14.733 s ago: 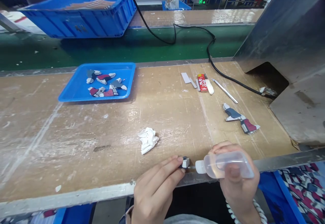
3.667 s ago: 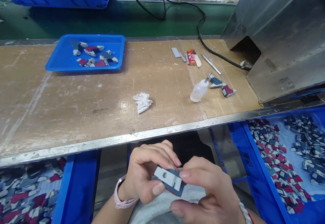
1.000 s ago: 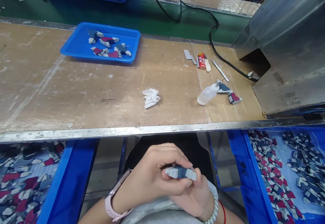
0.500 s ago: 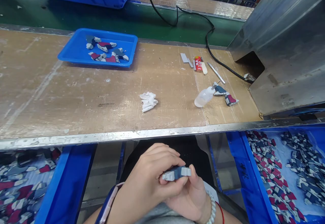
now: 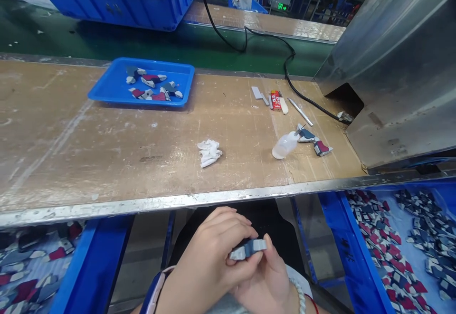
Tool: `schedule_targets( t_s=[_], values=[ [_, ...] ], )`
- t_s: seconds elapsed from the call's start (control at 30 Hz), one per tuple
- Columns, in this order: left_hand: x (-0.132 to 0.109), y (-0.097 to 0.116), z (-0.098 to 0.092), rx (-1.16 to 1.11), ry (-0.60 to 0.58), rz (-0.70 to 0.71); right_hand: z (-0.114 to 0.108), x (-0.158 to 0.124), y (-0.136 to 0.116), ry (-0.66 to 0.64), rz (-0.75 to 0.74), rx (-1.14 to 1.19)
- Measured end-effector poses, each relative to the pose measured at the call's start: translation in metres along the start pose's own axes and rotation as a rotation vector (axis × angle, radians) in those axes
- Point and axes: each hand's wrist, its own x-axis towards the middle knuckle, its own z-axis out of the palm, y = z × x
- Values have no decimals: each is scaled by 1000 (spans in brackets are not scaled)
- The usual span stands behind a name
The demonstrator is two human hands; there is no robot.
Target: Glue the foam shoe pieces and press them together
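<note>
Both my hands are in my lap, below the workbench's metal front edge (image 5: pixel 213 196). My left hand (image 5: pixel 210 257) is curled over a small grey and dark-blue plastic part (image 5: pixel 248 248), pinching it from above. From underneath, my right hand (image 5: pixel 269 283) presses fingers and thumb against the same part. Up on the bench lie a clear squeeze bottle (image 5: pixel 284 145) on its side and, touching its nozzle, an assembled grey, blue and red part (image 5: pixel 315 141). A crumpled white wipe (image 5: pixel 209 152) rests mid-bench.
A blue tray (image 5: pixel 110 90) holding several finished parts sits at the back left. Blue bins of loose parts stand under the bench at the right (image 5: pixel 399 238) and left (image 5: pixel 32 266). A steel housing (image 5: pixel 395 67), black cable (image 5: pixel 288 74) and small tools (image 5: pixel 278 101) occupy the right.
Earlier my right hand squeezed the bottle at the bench edge; that bottle now lies on the bench. In the last second my hands stayed clasped on the part while the view tilted up slightly.
</note>
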Motion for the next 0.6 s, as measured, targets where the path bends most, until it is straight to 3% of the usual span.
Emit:
schedule_targets(
  t_s=[0.5, 0.6],
  values=[
    [3, -9, -5, -46, -98, 53, -2, 3, 1, 172, 21, -91],
    [3, -9, -6, -68, -119, 49, -2, 2, -1, 154, -3, -129]
  ],
)
